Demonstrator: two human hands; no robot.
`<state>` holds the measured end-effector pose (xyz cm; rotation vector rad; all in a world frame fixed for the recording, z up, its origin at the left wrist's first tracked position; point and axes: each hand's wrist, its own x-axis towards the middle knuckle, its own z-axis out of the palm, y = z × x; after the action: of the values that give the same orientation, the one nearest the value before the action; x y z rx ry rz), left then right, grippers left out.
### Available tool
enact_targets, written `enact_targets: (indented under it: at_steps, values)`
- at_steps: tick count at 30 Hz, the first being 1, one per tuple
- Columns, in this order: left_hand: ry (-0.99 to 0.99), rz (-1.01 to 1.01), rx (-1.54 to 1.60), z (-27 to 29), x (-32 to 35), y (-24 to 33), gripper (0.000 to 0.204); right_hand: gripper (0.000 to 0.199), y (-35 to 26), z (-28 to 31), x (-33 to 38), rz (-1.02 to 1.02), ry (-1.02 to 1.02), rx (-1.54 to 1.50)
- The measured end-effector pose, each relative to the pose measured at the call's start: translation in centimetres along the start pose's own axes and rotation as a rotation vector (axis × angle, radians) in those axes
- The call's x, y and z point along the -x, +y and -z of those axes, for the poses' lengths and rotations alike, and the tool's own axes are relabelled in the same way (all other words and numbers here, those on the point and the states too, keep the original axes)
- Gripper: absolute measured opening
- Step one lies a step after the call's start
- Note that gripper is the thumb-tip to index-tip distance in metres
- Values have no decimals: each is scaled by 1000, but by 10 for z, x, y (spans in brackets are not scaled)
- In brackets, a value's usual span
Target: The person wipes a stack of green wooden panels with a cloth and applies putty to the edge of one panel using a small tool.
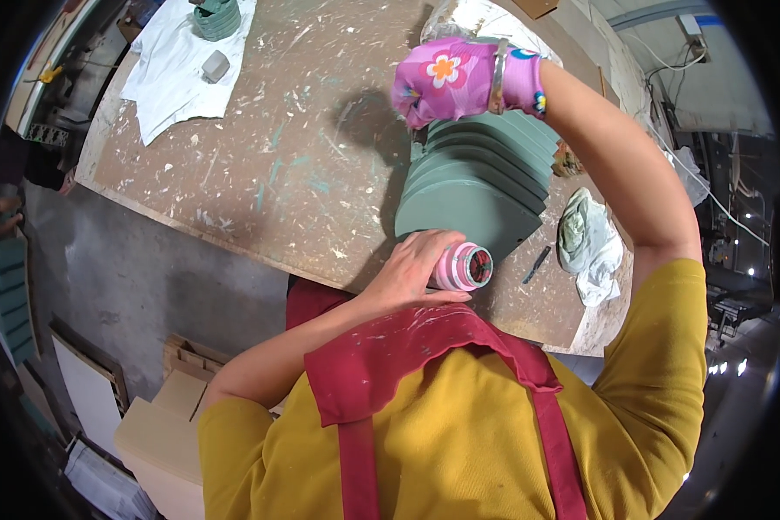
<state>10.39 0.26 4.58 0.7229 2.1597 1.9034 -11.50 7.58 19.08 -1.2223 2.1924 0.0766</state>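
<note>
A grey-green piece [459,204] with several stepped, curved layers lies on the worktable [321,147]. At its near end, my left hand [416,269] is closed around a short pink-and-white striped cylinder [458,267]. The round end of this cylinder has a grey rim and a dark, red-flecked inside. My right hand [446,80] is over the far end of the green piece, covered by a purple flowered glove with a shiny band at the wrist. The glove hides its fingers, so I cannot see whether it grips anything.
A white cloth [178,74] at the far left bears a green ribbed container [216,19] and a small grey block [216,67]. Right of the green piece lie a dark strip [536,264] and a crumpled, stained rag [588,247]. Cardboard boxes [160,425] stand on the floor at left.
</note>
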Motion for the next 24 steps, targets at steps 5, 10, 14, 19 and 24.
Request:
enact_targets:
  at_steps: [5, 10, 14, 19, 24]
  values:
    - [-12, 18, -5, 1, 1, 1, 75, 18, 18, -6, -1, 31, 75, -76]
    - [120, -68, -80, 11, 0, 11, 75, 24, 47, -13, 32, 198, 352, -524]
    - [206, 49, -28, 34, 14, 10, 71, 22, 35, -44, 103, -421, 863, -1120]
    - [214, 127, 201, 53, 26, -12, 65, 20, 43, -141, 167, -2, 1349, -1704]
    - [30, 182, 304, 57, 8, -7, 67, 27, -15, -229, 170, -462, 1650, -1969]
